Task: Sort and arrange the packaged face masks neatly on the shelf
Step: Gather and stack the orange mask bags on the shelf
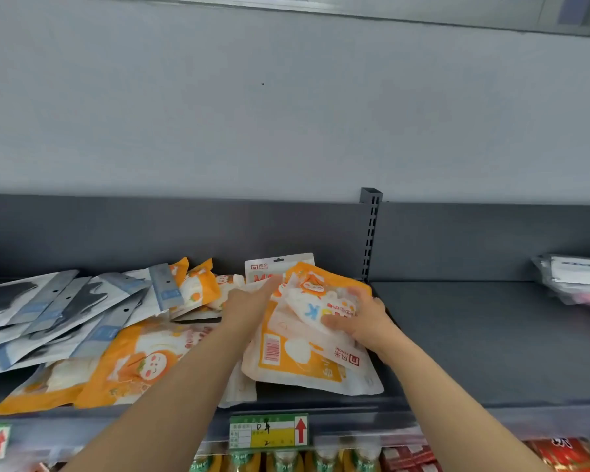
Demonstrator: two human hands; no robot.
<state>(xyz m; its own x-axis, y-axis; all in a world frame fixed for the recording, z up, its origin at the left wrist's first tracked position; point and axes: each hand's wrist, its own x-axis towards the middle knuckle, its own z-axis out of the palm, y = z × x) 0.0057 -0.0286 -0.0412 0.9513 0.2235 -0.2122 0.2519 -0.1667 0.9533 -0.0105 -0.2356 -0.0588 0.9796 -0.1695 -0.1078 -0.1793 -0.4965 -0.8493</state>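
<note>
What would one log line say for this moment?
left hand: straight fingers on mask pile | right hand: grips orange mask pack | grey packs: fanned at left

Pale grey wall (pixel 286 97) above, dark grey back panel (pixel 150 233) behind the shelf (pixel 491 335), slotted metal upright (pixel 370 233) between two panels, green and yellow price label (pixel 269 432) on the front edge, bottles (pixel 283 459) and red packets (pixel 576 453) below

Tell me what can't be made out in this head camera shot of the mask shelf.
Price label, head view: writing too small, blurred.
Far-right packs, head view: cut by frame edge, blurred.
Bottles, head view: cut by bottom edge.
Orange pack, head view: print partly covered by right hand.
</note>
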